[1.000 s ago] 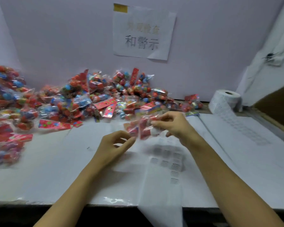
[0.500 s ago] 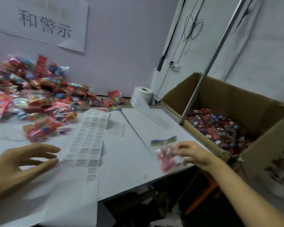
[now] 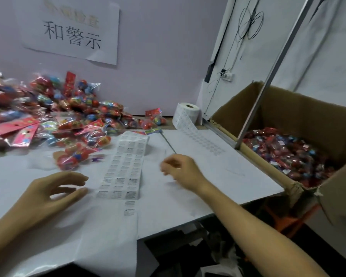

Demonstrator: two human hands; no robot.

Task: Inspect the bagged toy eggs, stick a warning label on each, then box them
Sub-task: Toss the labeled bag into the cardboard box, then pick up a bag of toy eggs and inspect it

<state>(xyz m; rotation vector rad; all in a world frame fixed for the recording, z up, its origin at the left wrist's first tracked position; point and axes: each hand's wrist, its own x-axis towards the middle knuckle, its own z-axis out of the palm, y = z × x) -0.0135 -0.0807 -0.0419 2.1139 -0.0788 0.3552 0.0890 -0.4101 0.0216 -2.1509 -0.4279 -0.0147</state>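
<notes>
At far left, our pile of bagged eggs (image 3: 54, 114) covers the bench (image 3: 218, 176). Our left hand (image 3: 48, 194), fingers spread, hovers beside the label strip (image 3: 126, 166). Our right hand (image 3: 180, 170) is blurred, loosely curled, apparently empty. At right, the box (image 3: 300, 124) holds labelled bags. We risk peeling 2 labels together.

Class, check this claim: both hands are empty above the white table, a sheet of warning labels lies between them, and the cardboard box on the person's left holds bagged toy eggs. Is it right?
One detail is wrong. The head view shows the cardboard box on the person's right, not left. The rest holds: the left hand and right hand are empty above the table, with the label sheet between them.
</notes>
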